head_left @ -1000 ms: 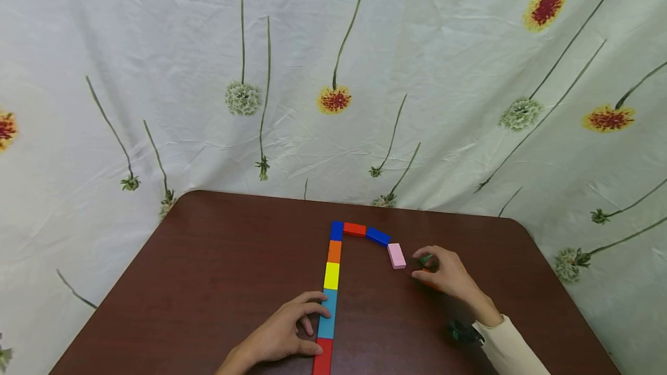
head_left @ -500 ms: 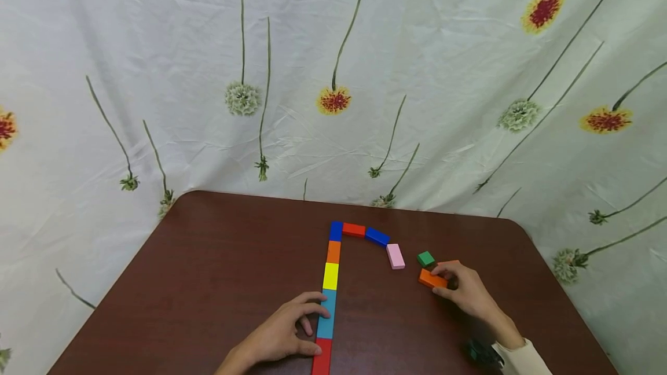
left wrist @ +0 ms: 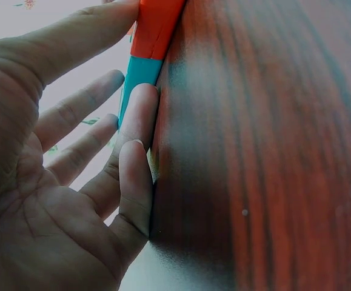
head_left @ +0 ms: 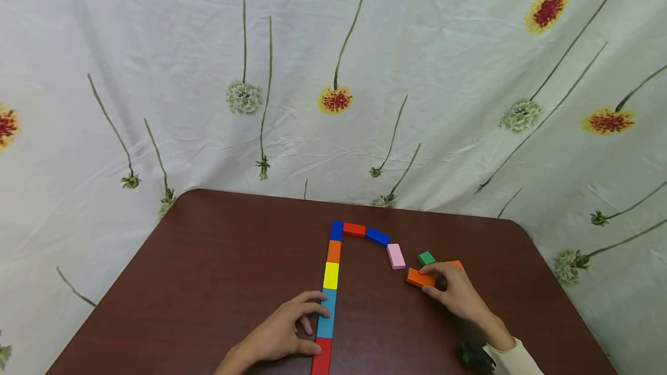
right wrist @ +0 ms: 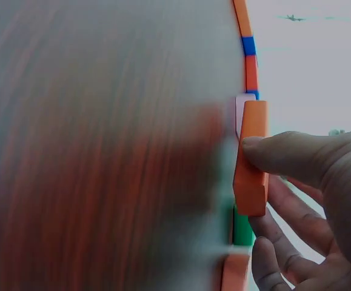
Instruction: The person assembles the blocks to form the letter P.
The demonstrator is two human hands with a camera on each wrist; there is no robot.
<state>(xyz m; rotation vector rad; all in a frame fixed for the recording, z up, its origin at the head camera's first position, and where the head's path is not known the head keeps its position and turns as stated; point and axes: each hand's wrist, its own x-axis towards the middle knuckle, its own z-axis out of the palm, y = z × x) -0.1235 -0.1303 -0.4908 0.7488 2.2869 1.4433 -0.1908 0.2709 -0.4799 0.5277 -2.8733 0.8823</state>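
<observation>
My right hand (head_left: 458,294) pinches an orange block (head_left: 417,278) between thumb and fingers; the right wrist view shows the thumb across the face of that orange block (right wrist: 252,173). Just left of it lies a pink block (head_left: 396,256), apart from it in the head view. A green block (head_left: 426,258) sits behind the held block, and another orange block (head_left: 455,264) is partly hidden by the hand. My left hand (head_left: 283,328) lies beside a straight row, its thumb touching the near red block (head_left: 322,360) and its fingers resting on the light blue part (head_left: 326,328).
Farther up the row come yellow (head_left: 331,276), orange (head_left: 334,251) and dark blue (head_left: 336,230) blocks. From its far end a red block (head_left: 355,230) and a blue block (head_left: 377,236) curve right towards the pink one. The brown table (head_left: 219,265) ends at a flowered cloth (head_left: 292,132).
The right hand moved right past the green block, took hold of an orange block, and has brought it left, closer to the pink block. My left hand has stayed put.
</observation>
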